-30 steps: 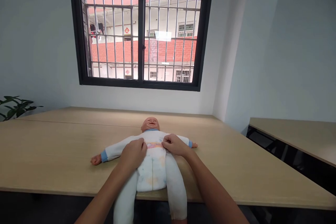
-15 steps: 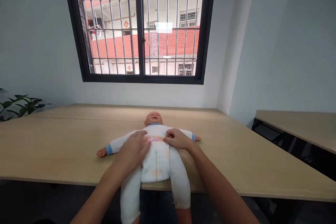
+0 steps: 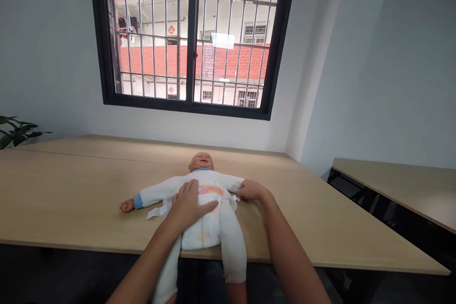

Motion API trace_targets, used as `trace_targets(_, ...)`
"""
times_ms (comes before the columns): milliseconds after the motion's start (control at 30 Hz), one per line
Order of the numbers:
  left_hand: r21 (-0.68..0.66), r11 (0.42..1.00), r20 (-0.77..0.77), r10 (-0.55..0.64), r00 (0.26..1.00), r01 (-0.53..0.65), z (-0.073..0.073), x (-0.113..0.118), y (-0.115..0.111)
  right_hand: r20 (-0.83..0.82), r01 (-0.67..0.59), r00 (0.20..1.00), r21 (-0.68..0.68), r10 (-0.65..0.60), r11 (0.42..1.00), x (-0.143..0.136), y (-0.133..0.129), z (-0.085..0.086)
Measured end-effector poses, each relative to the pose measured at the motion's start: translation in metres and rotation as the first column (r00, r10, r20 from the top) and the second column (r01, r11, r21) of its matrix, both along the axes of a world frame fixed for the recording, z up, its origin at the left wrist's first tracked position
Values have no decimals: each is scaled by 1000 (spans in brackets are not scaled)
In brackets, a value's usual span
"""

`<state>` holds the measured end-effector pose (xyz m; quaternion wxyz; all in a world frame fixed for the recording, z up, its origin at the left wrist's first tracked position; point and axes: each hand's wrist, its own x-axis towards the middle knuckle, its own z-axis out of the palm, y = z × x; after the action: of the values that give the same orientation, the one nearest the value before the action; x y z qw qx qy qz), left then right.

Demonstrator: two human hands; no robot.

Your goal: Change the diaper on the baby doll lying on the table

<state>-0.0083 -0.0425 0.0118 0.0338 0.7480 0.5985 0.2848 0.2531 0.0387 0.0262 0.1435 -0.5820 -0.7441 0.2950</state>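
The doll (image 3: 213, 179) lies face up on the table (image 3: 302, 232), under and between the two hands. Its long axis runs straight away from the person: head (image 3: 201, 161) beyond the hands, toward the window (image 3: 194, 42), legs (image 3: 233, 242) on the near side, hanging over the table edge. Its arms reach out to both sides.

The left hand (image 3: 188, 204) is spread, fingers apart, pressed on the diaper (image 3: 211, 221) and gripping nothing. The right hand (image 3: 251, 191) has curled fingers beside the doll's waist; whether they pinch the small tab (image 3: 235, 198) there cannot be told.

A white strip (image 3: 156, 212) sticks out to the left of the left hand. The right hand covers the end of one doll arm. Well off to the right is a second table (image 3: 392, 173); far left, a plant (image 3: 19, 130).

Half a second ago both hands were at the diaper's coloured band; since then the right hand has moved outward, and strip and tab have come into sight.
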Motion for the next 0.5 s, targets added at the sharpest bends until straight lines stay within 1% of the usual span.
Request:
trace_targets(33, -7, 999, 21, 31, 999, -31, 1, 1, 1, 37, 40, 999, -19, -40, 999, 6, 2, -2)
trace_targets(67, -15, 998, 42, 54, 998, -54, 2, 2, 2, 48, 79, 996, 5, -79, 997, 10, 4, -4)
trace_targets(133, -10, 997, 90, 83, 992, -82, 7, 3, 3, -10, 139, 990, 156, -139, 978, 11, 7, -6)
trace_targets(167, 5, 996, 124, 88, 988, -89, 10, 3, 2, -69, 154, 988, 240, -142, 958, 7, 8, -7)
trace_targets(233, 66, 996, 205, 48, 978, -63, 17, 2, -4, -171, 149, 981, 349, -93, 925, -5, 9, -9)
trace_targets(267, 110, 993, 245, 10, 970, -38, 20, 0, -11, -199, 124, 979, 365, -53, 923, -13, 9, -10)
trace_targets(333, 196, 980, 305, -82, 949, 22, 22, -5, -33, -219, 48, 975, 357, 33, 933, -29, 9, -14)
trace_targets(400, 227, 972, 340, -141, 930, 65, 15, -9, -64, -227, -1, 970, 367, 90, 930, -41, 9, -18)
trace_targets(433, 203, 975, 355, -164, 920, 96, 7, -10, -81, -230, -10, 968, 383, 105, 924, -44, 9, -20)
trace_targets(467, 142, 979, 355, -191, 915, 149, -3, -9, -97, -233, -11, 966, 402, 114, 915, -46, 9, -22)
trace_targets(500, 51, 974, 342, -223, 913, 219, -15, -7, -113, -238, -8, 964, 419, 118, 908, -47, 8, -23)
